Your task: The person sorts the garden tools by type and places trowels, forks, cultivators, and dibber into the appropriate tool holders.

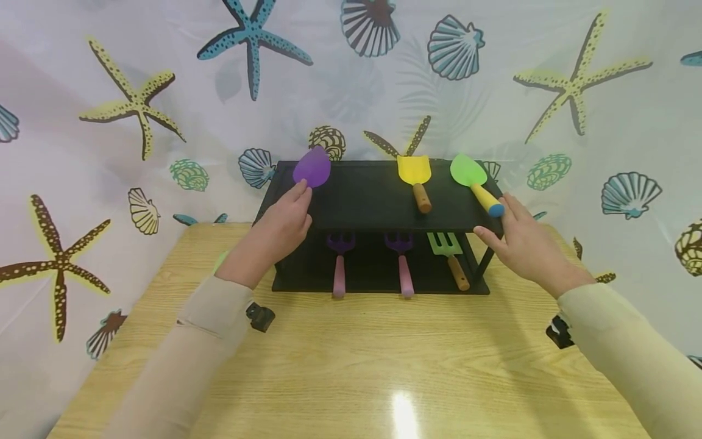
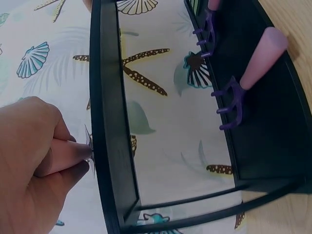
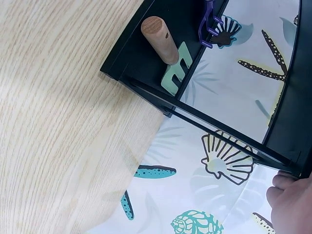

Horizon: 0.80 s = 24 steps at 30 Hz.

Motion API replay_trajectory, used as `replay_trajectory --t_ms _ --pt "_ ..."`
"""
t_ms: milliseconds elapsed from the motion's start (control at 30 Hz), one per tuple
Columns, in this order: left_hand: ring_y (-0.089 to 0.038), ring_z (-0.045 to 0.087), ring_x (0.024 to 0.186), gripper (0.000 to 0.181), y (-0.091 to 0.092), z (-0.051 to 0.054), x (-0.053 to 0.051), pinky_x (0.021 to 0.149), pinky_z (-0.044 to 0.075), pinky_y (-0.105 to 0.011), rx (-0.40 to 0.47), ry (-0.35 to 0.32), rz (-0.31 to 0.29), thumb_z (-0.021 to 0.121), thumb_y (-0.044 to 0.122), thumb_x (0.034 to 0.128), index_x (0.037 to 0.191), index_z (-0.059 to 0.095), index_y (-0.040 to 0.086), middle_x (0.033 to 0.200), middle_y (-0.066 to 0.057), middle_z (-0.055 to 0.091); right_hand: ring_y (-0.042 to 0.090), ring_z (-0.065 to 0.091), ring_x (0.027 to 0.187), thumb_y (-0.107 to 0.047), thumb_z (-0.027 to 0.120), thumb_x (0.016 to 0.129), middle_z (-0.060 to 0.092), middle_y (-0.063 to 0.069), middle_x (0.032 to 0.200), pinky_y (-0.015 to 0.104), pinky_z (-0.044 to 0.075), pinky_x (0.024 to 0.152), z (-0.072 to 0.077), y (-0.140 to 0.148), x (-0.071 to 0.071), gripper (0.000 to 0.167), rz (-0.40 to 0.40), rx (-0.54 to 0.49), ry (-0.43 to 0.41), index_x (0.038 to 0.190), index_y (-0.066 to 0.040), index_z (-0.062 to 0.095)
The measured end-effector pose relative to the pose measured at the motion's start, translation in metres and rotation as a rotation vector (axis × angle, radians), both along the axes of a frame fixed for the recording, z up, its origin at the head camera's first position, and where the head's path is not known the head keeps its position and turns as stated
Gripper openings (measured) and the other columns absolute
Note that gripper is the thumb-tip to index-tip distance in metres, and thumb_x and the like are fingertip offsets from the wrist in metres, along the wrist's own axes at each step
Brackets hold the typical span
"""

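My left hand (image 1: pixel 282 222) pinches a purple garden trowel (image 1: pixel 312 167) by its pink handle (image 2: pixel 63 157), at the left of the top of a black two-tier shelf (image 1: pixel 356 195). The trowel's blade is seen nearly edge-on in the left wrist view. My right hand (image 1: pixel 529 247) holds the shelf's front right corner, its thumb along the front edge. Close by it on the top tier lies a light green trowel (image 1: pixel 468 171) with a yellow, blue-ended handle. Left of that is a yellow shovel (image 1: pixel 414 170) with a wooden handle.
On the lower tier lie two purple hand forks (image 1: pixel 341 242) (image 1: pixel 399 242) with pink handles and a green fork (image 1: pixel 445 244) with a wooden handle. Something green (image 1: pixel 220 260) is mostly hidden behind the left forearm. The shelf stands on a wooden table (image 1: pixel 351 360) before a patterned cloth (image 1: pixel 351 91).
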<state>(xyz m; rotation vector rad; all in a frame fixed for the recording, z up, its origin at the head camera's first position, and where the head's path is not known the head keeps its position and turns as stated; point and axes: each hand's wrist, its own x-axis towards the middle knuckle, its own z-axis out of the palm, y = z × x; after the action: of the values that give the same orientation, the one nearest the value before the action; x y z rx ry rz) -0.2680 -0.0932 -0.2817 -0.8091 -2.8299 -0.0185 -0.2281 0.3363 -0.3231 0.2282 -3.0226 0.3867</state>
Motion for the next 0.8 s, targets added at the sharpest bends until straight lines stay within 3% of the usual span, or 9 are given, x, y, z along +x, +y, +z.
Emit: replay_trajectory --t_ms 33,167,800 --pt "-0.034 0.031 0.149 0.051 0.003 -0.001 -0.001 0.117 0.034 -0.042 0.105 -0.035 0.014 0.048 0.01 0.1022 0.145 0.036 -0.014 0.158 -0.027 0.031 0.053 0.012 0.148 -0.066 0.033 0.099 -0.001 0.03 0.163 0.067 0.019 0.116 0.0 0.0 0.0 0.099 0.0 0.001 0.001 0.154 0.01 0.001" --pt "-0.033 0.03 0.149 0.051 0.013 -0.002 -0.006 0.118 0.034 -0.042 0.135 -0.07 0.023 0.046 0.01 0.1025 0.146 0.035 -0.013 0.159 -0.026 0.031 0.053 0.013 0.147 -0.065 0.034 0.099 0.0 0.03 0.163 0.068 0.019 0.116 0.0 0.0 -0.001 0.098 0.0 -0.004 0.008 0.154 0.009 0.0" --pt "-0.033 0.038 0.145 0.047 0.061 -0.002 -0.021 0.111 0.042 -0.04 -0.031 -0.057 -0.01 0.046 0.013 0.1045 0.144 0.041 -0.012 0.153 -0.026 0.04 0.053 0.013 0.147 -0.066 0.034 0.099 -0.002 0.03 0.163 0.067 0.02 0.117 -0.003 0.002 -0.003 0.099 -0.015 0.01 0.0 0.155 0.007 -0.002"
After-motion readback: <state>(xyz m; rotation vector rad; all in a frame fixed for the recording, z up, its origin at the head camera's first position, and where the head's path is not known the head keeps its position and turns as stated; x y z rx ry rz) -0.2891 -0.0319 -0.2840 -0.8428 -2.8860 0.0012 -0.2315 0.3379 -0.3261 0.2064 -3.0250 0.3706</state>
